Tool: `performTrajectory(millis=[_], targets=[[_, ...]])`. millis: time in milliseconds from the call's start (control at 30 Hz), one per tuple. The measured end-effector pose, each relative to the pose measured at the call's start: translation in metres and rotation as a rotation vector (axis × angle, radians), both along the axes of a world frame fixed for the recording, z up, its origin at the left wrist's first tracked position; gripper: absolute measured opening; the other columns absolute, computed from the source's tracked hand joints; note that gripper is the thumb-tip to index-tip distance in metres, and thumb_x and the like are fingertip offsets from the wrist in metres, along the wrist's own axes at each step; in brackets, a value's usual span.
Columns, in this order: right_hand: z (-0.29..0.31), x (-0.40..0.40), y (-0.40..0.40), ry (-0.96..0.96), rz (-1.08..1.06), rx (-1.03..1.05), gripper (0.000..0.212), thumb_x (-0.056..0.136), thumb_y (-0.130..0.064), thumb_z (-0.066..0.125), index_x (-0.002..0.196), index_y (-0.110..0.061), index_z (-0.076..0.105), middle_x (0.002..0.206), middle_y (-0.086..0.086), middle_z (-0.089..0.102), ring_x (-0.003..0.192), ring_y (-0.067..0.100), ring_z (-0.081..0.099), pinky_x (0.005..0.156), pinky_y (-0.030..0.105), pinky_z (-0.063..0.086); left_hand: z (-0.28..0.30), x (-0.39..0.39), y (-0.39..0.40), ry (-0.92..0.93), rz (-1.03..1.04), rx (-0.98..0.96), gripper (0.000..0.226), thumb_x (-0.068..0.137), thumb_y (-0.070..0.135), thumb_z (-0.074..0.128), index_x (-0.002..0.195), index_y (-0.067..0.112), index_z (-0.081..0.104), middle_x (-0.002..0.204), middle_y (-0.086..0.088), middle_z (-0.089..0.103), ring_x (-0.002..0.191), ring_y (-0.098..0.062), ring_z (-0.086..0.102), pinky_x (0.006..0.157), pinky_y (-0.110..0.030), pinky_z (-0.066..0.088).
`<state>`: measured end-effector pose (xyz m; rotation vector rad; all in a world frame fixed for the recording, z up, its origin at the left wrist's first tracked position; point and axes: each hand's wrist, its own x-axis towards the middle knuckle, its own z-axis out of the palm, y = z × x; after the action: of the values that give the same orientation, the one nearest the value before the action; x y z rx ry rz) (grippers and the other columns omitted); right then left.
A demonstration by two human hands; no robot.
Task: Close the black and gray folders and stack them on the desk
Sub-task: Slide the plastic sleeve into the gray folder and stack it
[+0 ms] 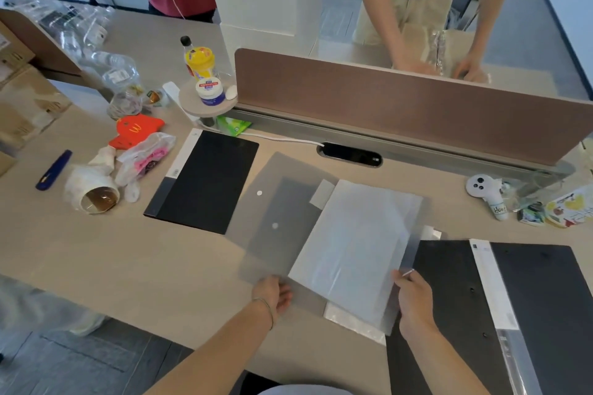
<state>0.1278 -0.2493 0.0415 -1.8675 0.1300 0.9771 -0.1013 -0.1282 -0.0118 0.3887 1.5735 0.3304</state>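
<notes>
A translucent gray folder lies open in the middle of the desk, with white sheets showing on its right half. My left hand grips the folder's near left edge. My right hand pinches the near right edge of the gray cover over the sheets. A closed black folder with a white spine label lies to the left. An open black folder with a white spine strip lies flat at the right, partly under the gray one.
Left of the folders lie a tipped paper cup, plastic bags, a red wrapper and a blue pen. A brown divider panel borders the desk's far side. Small toys sit at right. Two other people stand beyond.
</notes>
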Motion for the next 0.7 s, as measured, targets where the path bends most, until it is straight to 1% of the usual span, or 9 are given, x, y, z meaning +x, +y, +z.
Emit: performTrajectory(millis=[67, 133, 233, 333, 400, 467, 600, 633, 700], targets=[[0.003, 0.013, -0.008, -0.062, 0.012, -0.043, 0.021, 0.095, -0.009, 0.056, 0.074, -0.005, 0.053, 0.091, 0.016, 0.063, 0.088, 0.035, 0.056, 0.078, 0.041, 0.041, 0.0, -0.005, 0.01, -0.024, 0.062, -0.002, 0.022, 0.104, 0.019, 0.04, 0.102, 0.002, 0.053, 0.079, -0.016, 0.061, 0.067, -0.025, 0.055, 0.056, -0.033, 0.048], [0.005, 0.026, -0.015, -0.108, 0.02, -0.107, 0.015, 0.095, -0.011, 0.057, 0.08, -0.008, 0.06, 0.095, 0.017, 0.064, 0.092, 0.036, 0.057, 0.083, 0.043, 0.043, 0.001, -0.009, 0.023, -0.037, 0.129, 0.012, 0.022, 0.105, 0.021, 0.037, 0.111, 0.003, 0.048, 0.081, -0.016, 0.06, 0.07, -0.025, 0.056, 0.061, -0.034, 0.047], [0.009, 0.039, -0.022, -0.168, 0.03, -0.195, 0.012, 0.097, -0.011, 0.056, 0.089, -0.013, 0.065, 0.097, 0.017, 0.062, 0.096, 0.036, 0.057, 0.092, 0.049, 0.046, 0.004, -0.016, 0.044, -0.046, 0.231, 0.038, 0.021, 0.104, 0.022, 0.038, 0.111, 0.006, 0.049, 0.083, -0.014, 0.058, 0.07, -0.025, 0.055, 0.065, -0.034, 0.045], [0.011, 0.048, -0.025, -0.192, 0.029, -0.232, 0.011, 0.098, -0.009, 0.054, 0.099, -0.009, 0.065, 0.095, 0.014, 0.061, 0.094, 0.034, 0.055, 0.085, 0.043, 0.043, 0.007, -0.029, 0.066, -0.059, 0.322, 0.098, 0.018, 0.102, 0.018, 0.038, 0.109, 0.01, 0.053, 0.09, -0.014, 0.061, 0.07, -0.024, 0.057, 0.066, -0.032, 0.047], [0.014, 0.051, -0.023, -0.188, 0.03, -0.23, 0.011, 0.098, -0.009, 0.054, 0.102, -0.011, 0.063, 0.095, 0.012, 0.059, 0.097, 0.034, 0.054, 0.084, 0.041, 0.04, 0.012, -0.037, 0.079, -0.05, 0.369, 0.173, 0.016, 0.1, 0.012, 0.041, 0.105, 0.012, 0.057, 0.09, -0.014, 0.061, 0.068, -0.023, 0.057, 0.063, -0.032, 0.049], [0.015, 0.052, -0.02, -0.183, 0.021, -0.216, 0.013, 0.098, -0.008, 0.053, 0.106, -0.015, 0.06, 0.098, 0.012, 0.057, 0.099, 0.034, 0.051, 0.086, 0.042, 0.039, 0.021, -0.045, 0.087, -0.037, 0.336, 0.261, 0.017, 0.099, 0.01, 0.049, 0.112, 0.014, 0.059, 0.085, -0.011, 0.063, 0.068, -0.021, 0.058, 0.064, -0.032, 0.051], [0.012, 0.047, -0.018, -0.151, 0.044, -0.177, 0.012, 0.101, -0.011, 0.049, 0.106, -0.013, 0.059, 0.102, 0.011, 0.057, 0.097, 0.03, 0.051, 0.087, 0.042, 0.037, 0.037, -0.057, 0.095, -0.02, 0.087, 0.385, 0.02, 0.097, 0.01, 0.059, 0.116, 0.006, 0.066, 0.091, -0.011, 0.063, 0.073, -0.021, 0.058, 0.067, -0.033, 0.052], [0.01, 0.045, -0.016, -0.138, 0.053, -0.161, 0.013, 0.101, -0.011, 0.049, 0.106, -0.011, 0.061, 0.102, 0.011, 0.059, 0.096, 0.029, 0.051, 0.087, 0.042, 0.037, 0.043, -0.057, 0.095, -0.014, 0.042, 0.43, 0.019, 0.097, 0.009, 0.059, 0.113, 0.004, 0.069, 0.093, -0.012, 0.063, 0.074, -0.022, 0.057, 0.066, -0.033, 0.052], [0.009, 0.041, -0.013, -0.077, 0.057, -0.131, 0.015, 0.1, -0.01, 0.05, 0.104, -0.009, 0.064, 0.102, 0.01, 0.062, 0.096, 0.028, 0.053, 0.089, 0.041, 0.037, 0.056, -0.052, 0.091, -0.017, -0.002, 0.522, 0.013, 0.097, 0.009, 0.058, 0.099, 0.006, 0.071, 0.094, -0.014, 0.065, 0.08, -0.025, 0.059, 0.068, -0.035, 0.053]])
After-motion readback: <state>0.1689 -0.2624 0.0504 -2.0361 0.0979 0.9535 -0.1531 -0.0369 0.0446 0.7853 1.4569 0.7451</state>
